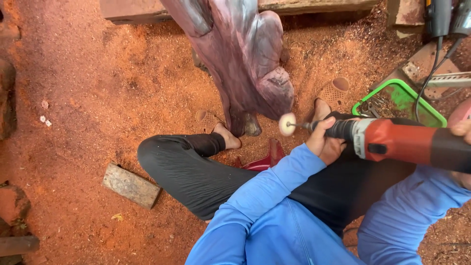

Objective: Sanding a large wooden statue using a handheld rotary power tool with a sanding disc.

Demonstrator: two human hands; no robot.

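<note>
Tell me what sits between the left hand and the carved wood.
In the head view, only the tool's thin shaft and its white buffing wheel lie between the left hand and the carved wood. The wheel is just short of the wood's lower edge.

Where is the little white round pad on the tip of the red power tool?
In the head view, the white pad sits near centre, just right of the purple wood carving's lower end, ahead of the left hand.

Carving ahead, tool at right.
Carving (245, 59) stands on the ground before the knees; block (131, 185) lies left, tray (400, 100) right, behind the tool (392, 140).
</note>
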